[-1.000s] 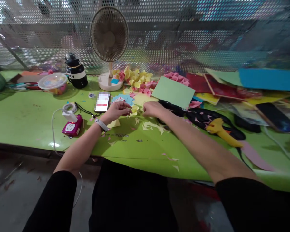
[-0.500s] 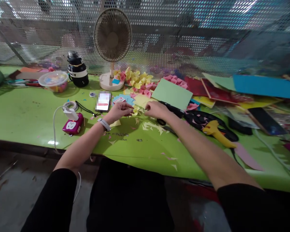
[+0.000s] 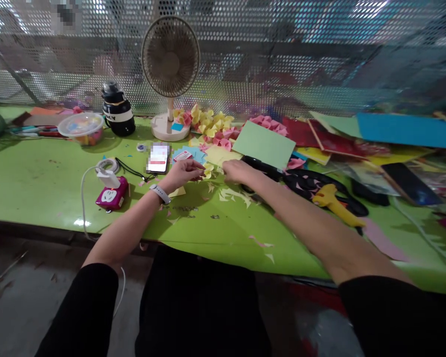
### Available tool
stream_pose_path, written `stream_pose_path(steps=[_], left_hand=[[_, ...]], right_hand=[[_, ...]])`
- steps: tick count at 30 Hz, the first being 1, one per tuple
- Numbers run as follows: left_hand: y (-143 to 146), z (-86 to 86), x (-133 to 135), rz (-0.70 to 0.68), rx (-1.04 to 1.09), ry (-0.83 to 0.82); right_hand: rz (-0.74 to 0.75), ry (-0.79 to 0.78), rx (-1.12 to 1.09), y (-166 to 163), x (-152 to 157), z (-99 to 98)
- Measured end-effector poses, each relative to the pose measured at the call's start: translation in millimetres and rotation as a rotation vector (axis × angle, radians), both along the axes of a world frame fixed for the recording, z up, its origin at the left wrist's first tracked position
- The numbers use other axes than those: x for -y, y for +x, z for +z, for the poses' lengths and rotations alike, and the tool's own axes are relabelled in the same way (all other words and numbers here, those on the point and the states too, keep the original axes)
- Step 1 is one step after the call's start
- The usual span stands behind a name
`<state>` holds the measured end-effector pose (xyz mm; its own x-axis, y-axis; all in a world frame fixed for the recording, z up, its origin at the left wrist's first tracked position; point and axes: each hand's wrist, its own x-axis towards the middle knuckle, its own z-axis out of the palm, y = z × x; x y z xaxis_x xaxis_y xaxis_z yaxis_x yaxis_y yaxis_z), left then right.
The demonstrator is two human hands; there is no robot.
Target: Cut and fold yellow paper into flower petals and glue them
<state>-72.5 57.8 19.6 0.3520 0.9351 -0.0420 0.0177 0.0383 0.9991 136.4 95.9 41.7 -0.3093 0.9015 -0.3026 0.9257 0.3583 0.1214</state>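
Note:
My left hand, with a watch on its wrist, pinches a small folded yellow paper piece just above the green table. My right hand is curled, its fingertips close to the same yellow piece; whether it grips the paper I cannot make out. Yellow paper scraps lie on the table under and in front of both hands. A pile of folded yellow and pink paper shapes sits behind them.
A small fan stands at the back by a black bottle and a clear lidded tub. A phone, a pink power strip, a pale green sheet, a yellow glue gun and coloured card sheets lie around.
Both hands stay together over the yellow paper piece with only slight finger movement. The view has shifted a little.

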Motion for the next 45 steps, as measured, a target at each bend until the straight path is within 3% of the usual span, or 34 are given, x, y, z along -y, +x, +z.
stream_pose_path(steps=[11,18,29,32,38,41,45], left_hand=[[-0.3,-1.7,-0.6,-0.007,-0.02,0.001],[-1.0,-3.3,-1.6,-0.004,-0.034,-0.008],[1.5,-3.5,-1.6,0.024,-0.003,-0.038],[2.3,-5.4,-1.3,0.026,0.022,-0.055],[4.0,-8.7,0.8,0.013,0.035,-0.055],[7.4,-8.4,4.0,-0.01,0.048,0.005],[14.2,-5.5,9.9,-0.039,0.063,0.031]], right_hand=[[-0.045,-0.038,-0.096,16.4,-1.5,2.2],[0.064,-0.041,-0.098,19.4,-13.1,-0.3],[0.005,-0.095,-0.257,23.9,-26.1,1.6],[-0.033,-0.044,-0.411,38.8,-13.5,-2.0],[-0.275,-0.077,-1.04,64.2,21.2,-27.4],[-0.362,-0.046,-1.296,60.2,32.2,-36.3],[-0.365,-0.049,-1.442,45.6,40.6,-34.4]])
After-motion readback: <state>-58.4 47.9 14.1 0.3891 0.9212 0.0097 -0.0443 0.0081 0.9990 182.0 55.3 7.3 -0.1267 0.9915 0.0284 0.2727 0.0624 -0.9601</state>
